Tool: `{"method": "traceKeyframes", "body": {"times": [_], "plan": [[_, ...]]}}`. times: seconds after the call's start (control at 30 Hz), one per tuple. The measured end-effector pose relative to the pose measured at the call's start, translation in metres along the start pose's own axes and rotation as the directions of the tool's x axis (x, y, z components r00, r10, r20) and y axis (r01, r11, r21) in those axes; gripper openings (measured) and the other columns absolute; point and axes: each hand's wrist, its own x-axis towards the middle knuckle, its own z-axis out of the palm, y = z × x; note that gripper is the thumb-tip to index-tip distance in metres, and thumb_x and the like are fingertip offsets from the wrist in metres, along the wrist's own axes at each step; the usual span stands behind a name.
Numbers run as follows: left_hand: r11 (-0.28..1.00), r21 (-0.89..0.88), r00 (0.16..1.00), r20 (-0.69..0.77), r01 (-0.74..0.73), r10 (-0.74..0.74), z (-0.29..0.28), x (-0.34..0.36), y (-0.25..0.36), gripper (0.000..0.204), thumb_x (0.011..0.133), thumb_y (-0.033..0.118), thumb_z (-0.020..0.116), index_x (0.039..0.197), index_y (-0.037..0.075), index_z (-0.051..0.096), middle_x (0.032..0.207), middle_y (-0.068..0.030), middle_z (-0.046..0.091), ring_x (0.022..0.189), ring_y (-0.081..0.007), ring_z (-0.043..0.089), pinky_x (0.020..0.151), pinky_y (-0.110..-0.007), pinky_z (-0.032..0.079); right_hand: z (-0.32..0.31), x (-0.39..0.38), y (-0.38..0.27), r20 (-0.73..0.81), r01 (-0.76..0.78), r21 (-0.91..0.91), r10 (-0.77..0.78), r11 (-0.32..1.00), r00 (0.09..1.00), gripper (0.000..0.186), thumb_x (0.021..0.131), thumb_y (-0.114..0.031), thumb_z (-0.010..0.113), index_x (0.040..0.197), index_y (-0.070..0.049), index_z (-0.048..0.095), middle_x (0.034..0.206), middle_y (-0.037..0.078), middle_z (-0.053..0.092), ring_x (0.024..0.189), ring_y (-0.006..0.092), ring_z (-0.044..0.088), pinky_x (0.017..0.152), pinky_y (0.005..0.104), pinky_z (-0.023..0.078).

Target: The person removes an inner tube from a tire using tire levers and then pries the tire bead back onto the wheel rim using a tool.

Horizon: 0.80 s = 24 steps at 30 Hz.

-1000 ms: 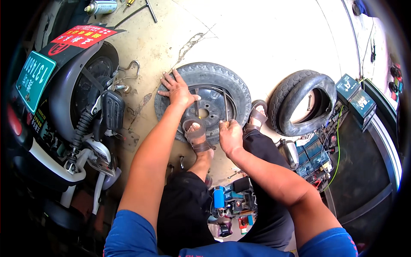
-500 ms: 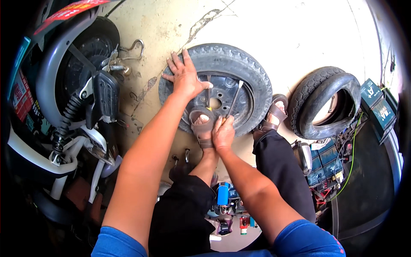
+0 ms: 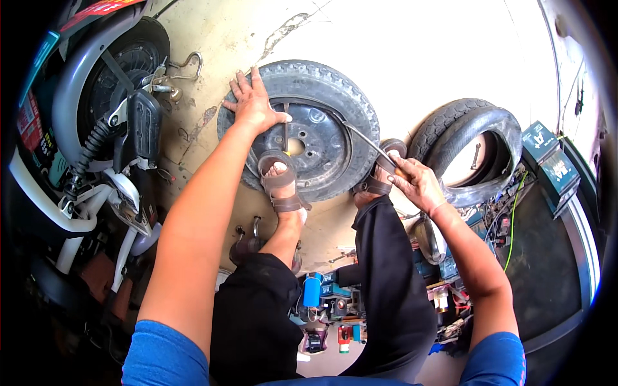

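Now the right hand [image 3: 418, 183] swings out to the right, fist closed round the handle of a long steel lever [image 3: 367, 140], its tip now at the rim's far-right edge. The black, chunky-treaded rubber tyre [image 3: 335, 80] sits dusty and scuffed round a black metal wheel disc [image 3: 320, 135], flat on the pale floor. Hands well apart: the left hand [image 3: 254, 110] spreads across the tyre's far-left side; the right is off its near-right side.
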Motion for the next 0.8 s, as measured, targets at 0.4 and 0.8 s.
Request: {"method": "traceKeyframes", "body": {"times": [0.4, 0.8], "plan": [[0.998, 0.048, 0.999, 0.032, 0.030, -0.031, 0.002, 0.006, 0.011, 0.161, 0.051, 0.046, 0.103, 0.166, 0.007, -0.002, 0.170, -0.0330, 0.000, 0.158, -0.0509, 0.003, 0.115, -0.081, 0.017, -0.051, 0.053, 0.026, 0.428, -0.529, 0.522, 0.331, 0.669, 0.841, 0.030, 0.103, -0.019, 0.067, 0.127, -0.003, 0.075, 0.078, -0.002, 0.070, 0.059, 0.0025, 0.049, 0.053, 0.0215, 0.040], [0.995, 0.077, 0.994, 0.087, 0.059, -0.065, -0.008, 0.002, 0.017, 0.152, 0.061, 0.044, 0.100, 0.166, 0.004, -0.003, 0.169, -0.0363, 0.000, 0.158, -0.0538, 0.004, 0.116, -0.081, 0.012, 0.018, 0.035, -0.082, 0.311, -0.704, 0.406, 0.637, 0.582, 0.705, 0.030, 0.106, -0.026, 0.061, 0.101, 0.001, 0.074, 0.077, 0.003, 0.069, 0.066, 0.0108, 0.060, 0.061, 0.0318, 0.050]]}}
